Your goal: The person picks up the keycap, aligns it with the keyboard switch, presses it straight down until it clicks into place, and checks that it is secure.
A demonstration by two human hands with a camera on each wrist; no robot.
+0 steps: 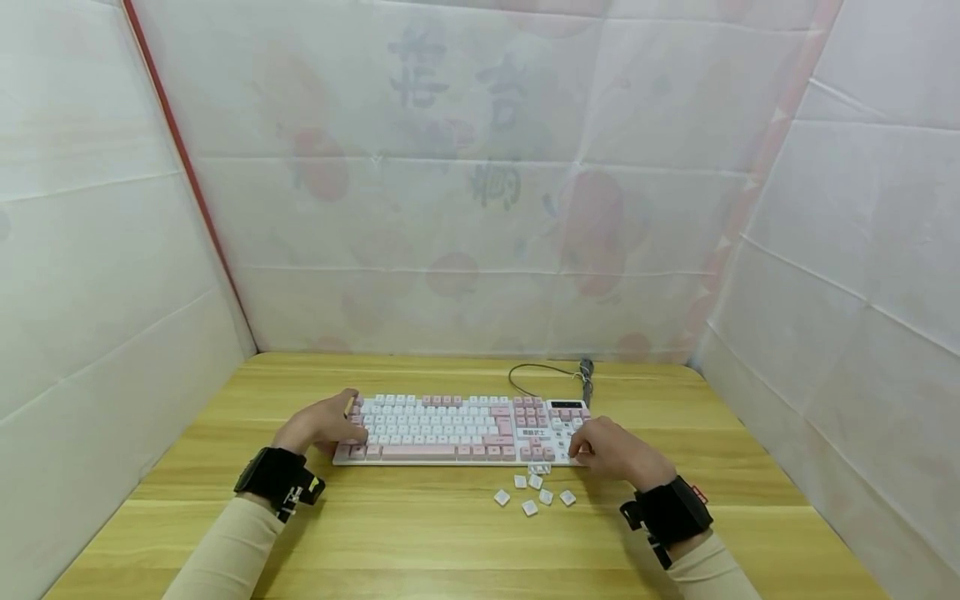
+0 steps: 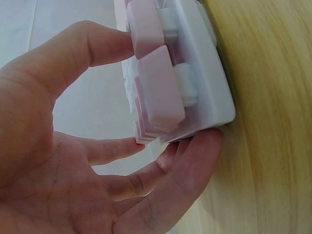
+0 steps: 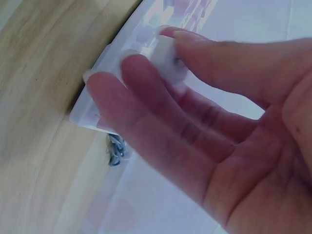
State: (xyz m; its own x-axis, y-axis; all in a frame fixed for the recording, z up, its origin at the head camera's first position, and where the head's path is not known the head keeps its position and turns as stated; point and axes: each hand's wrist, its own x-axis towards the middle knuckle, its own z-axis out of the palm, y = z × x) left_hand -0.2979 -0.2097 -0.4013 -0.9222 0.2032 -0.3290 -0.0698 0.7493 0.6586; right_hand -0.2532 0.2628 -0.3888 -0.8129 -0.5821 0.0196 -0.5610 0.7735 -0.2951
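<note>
A white and pink keyboard [image 1: 431, 429] lies on the wooden table. My left hand [image 1: 322, 421] grips its left end. In the left wrist view the thumb presses on a pink key [image 2: 146, 29], while the other fingers rest along the short side of the white case [image 2: 212, 97]. Over the number pad at the right end, my right hand [image 1: 617, 450] pinches a small white keycap [image 3: 168, 61] between thumb and fingers. Part of the number pad shows bare sockets; the fingers hide the rest.
Several loose white keycaps [image 1: 530, 507] are scattered on the table in front of the keyboard's right part. A grey cable [image 1: 587, 379] lies bundled behind it. White fabric walls [image 1: 450, 208] with red and grey prints enclose the table [image 1: 390, 533].
</note>
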